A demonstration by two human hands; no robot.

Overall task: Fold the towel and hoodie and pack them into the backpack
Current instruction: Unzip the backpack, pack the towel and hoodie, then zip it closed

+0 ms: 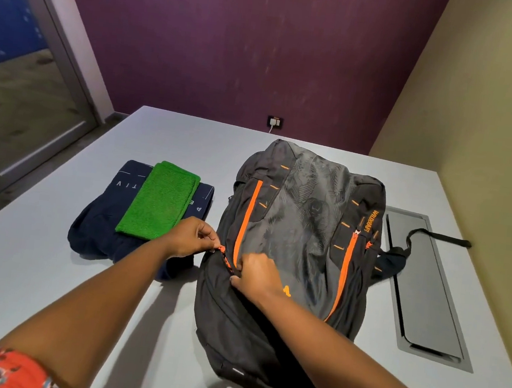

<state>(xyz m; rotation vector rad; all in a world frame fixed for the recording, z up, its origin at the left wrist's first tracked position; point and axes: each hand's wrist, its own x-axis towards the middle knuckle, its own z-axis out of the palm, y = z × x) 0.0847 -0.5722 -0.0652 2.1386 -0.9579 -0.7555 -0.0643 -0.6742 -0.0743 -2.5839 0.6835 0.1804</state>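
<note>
Backpack (301, 231) side reads "WILDCRAFT"

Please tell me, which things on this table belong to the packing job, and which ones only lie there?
Belong to the job: green towel, folded on the navy hoodie; backpack; orange zipper pull, pinched by the left hand; right hand gripping the backpack.

Only lying there: grey cable hatch; wall socket.

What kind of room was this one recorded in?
Probably an office or meeting room: a large white table with a built-in cable hatch, a wall socket on the purple wall, and a glass door at left.
</note>
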